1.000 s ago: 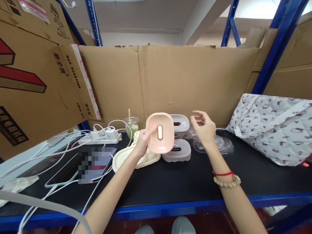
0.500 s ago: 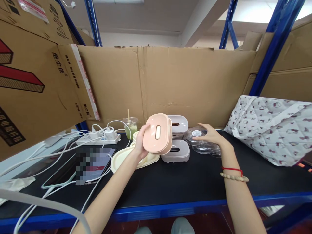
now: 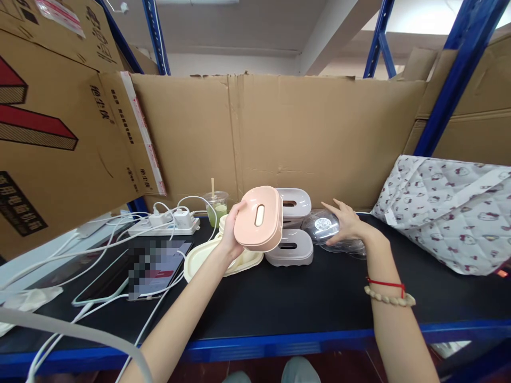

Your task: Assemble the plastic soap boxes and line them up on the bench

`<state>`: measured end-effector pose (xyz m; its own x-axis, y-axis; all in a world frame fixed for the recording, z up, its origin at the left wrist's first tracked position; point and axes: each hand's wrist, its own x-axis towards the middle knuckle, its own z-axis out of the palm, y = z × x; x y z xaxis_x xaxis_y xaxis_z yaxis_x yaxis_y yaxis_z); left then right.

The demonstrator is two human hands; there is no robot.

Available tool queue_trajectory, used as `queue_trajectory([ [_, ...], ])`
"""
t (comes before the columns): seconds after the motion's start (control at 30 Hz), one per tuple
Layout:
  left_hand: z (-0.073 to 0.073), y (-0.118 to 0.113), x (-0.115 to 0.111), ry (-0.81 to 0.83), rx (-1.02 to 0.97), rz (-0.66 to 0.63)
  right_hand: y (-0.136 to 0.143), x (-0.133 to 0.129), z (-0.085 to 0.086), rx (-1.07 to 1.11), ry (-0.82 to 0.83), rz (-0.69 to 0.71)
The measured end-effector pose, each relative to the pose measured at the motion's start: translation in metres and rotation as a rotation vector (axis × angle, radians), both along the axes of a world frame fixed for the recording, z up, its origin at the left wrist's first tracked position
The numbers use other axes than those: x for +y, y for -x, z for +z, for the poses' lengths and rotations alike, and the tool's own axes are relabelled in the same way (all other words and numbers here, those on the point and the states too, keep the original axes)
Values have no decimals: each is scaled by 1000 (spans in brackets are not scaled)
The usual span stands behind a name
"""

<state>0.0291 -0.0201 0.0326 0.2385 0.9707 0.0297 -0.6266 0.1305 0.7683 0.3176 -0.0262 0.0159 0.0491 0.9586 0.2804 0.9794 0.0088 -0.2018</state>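
My left hand (image 3: 232, 234) is closed round the left side of a pink box (image 3: 258, 218) with a slot in its top, held up over the table. Cream trays (image 3: 195, 259) lie beneath that hand. Just right of the pink box stand two pale grey slotted boxes, one at the back (image 3: 297, 201) and one in front (image 3: 293, 250). My right hand (image 3: 348, 223) has its fingers spread at the clear plastic lids (image 3: 323, 226), which bear a round white label. Whether its fingertips touch the lids is hard to make out.
A cup of green drink (image 3: 217, 206) with a straw stands at the back, beside a power strip (image 3: 187, 227) with white cables. Phones or tablets (image 3: 159, 268) lie at left. A patterned quilted bag (image 3: 451, 213) sits at right. Cardboard (image 3: 287, 127) walls the back.
My right hand has turned and its fingers have spread wider at the clear lids, the labelled one now appearing tilted up. My left hand still holds the pink box in much the same place.
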Motion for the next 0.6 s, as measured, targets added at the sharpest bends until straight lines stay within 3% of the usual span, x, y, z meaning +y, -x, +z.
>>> queue_trajectory([
  [0.43, 2, 1, 0, 13, -19, 25, 7, 3, -2, -48, -25, 90],
  [0.6, 2, 1, 1, -1, 18, 59, 6, -4, 1, -35, -151, 69],
])
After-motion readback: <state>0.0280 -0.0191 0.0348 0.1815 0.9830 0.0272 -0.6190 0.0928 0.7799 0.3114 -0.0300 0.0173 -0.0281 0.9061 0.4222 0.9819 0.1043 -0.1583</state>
